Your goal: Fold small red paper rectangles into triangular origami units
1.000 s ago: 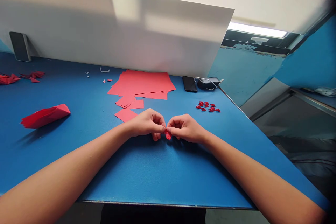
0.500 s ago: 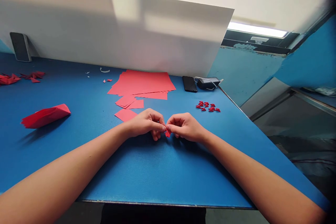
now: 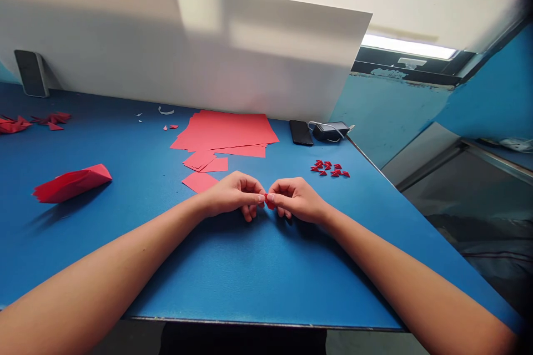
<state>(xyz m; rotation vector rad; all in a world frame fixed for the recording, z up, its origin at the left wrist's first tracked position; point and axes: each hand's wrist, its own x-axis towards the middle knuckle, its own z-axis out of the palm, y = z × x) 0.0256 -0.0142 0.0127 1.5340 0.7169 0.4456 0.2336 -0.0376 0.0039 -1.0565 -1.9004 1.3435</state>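
"Over on the blue-topped desk (image 3: 250,272), what do the two hands have?"

"One tiny folded piece of red paper (image 3: 270,203), held between them and mostly hidden by the fingertips. The left hand (image 3: 235,197) and the right hand (image 3: 297,199) are both curled nearly closed, pinching it from either side."

"What lies closest to them?"

"Just beyond the left hand are loose rectangles of red paper (image 3: 200,182). Behind those, a wide stack of red paper sheets (image 3: 225,133) sits near the foot of a white upright board (image 3: 166,50)."

"And over to the right?"

"A small cluster of folded red paper triangles (image 3: 328,169) lies near the right hand but not touching it. Farther back, a black smartphone (image 3: 300,133) sits beside a black charger with a white cable (image 3: 331,131)."

"Anything on the left?"

"A long folded red paper bundle (image 3: 70,184) lies well apart from the left hand, with jagged red paper scraps (image 3: 52,118) beyond it."
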